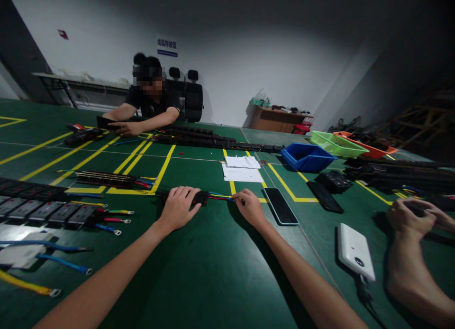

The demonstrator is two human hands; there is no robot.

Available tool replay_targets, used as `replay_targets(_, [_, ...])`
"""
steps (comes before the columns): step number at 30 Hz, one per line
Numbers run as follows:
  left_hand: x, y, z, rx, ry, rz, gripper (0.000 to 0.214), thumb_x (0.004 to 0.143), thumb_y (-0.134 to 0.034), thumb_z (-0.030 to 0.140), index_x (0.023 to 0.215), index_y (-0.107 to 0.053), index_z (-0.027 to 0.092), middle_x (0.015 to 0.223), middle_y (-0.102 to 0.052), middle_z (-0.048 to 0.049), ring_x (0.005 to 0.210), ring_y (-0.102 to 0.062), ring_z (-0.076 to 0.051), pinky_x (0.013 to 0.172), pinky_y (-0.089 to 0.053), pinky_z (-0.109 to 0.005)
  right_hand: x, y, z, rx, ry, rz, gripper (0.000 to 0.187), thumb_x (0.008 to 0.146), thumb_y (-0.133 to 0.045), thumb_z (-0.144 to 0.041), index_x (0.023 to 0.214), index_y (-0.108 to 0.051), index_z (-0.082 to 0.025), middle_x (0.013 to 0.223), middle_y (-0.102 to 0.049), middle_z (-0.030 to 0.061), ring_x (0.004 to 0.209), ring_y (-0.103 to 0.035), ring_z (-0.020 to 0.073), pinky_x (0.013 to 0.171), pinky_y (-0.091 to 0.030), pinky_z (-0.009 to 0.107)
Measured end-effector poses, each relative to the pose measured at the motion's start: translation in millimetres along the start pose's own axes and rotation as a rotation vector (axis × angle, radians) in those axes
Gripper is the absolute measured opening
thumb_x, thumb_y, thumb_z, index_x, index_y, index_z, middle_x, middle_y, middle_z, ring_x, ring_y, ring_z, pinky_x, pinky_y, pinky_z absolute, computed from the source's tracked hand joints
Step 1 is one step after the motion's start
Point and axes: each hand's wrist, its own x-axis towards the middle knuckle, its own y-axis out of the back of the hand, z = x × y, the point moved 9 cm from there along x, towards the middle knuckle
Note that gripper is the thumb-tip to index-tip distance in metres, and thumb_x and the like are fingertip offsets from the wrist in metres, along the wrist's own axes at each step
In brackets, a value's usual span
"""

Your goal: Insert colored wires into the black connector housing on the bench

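Observation:
My left hand (178,206) lies over a small black socket module (201,198) on the green table (213,262), its fingers curled down on the part. Coloured wires (219,196), blue, yellow and red, run out of the module to the right. My right hand (250,206) pinches the far ends of those wires. A dark phone (280,206) lies just right of my right hand.
Rows of socket modules (46,210) and loose coloured wires lie at the left. White papers (242,169), a blue bin (307,157), green and orange trays sit beyond. A white power bank (356,251) lies at right by another person's hands (414,214). A person sits across the table.

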Motion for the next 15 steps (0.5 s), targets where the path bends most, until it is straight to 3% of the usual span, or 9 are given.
replay_targets(9, [-0.1, 1.2, 0.6, 0.002, 0.002, 0.003, 0.041, 0.095, -0.053, 0.04, 0.131, -0.057, 0.021, 0.122, -0.064, -0.0111, 0.114, -0.056, -0.029, 0.1, -0.039, -0.049, -1.1, 5.6, -6.8, -0.06, 0.029, 0.062, 0.026, 0.092, -0.051, -0.016, 0.097, -0.076, -0.02, 0.089, -0.065, 0.0072, 0.084, -0.061, 0.0202, 0.074, -0.048, 0.031])
replay_targets(15, [-0.3, 1.2, 0.5, -0.005, -0.002, 0.014, 0.041, 0.095, -0.052, 0.04, 0.13, -0.057, 0.021, 0.122, -0.065, -0.0114, 0.113, -0.057, -0.03, 0.099, -0.04, -0.049, -0.3, -0.6, -3.0, -0.048, 0.023, 0.009, 0.026, 0.092, -0.051, -0.015, 0.099, -0.076, -0.021, 0.088, -0.066, 0.0066, 0.083, -0.062, 0.0203, 0.073, -0.049, 0.031])
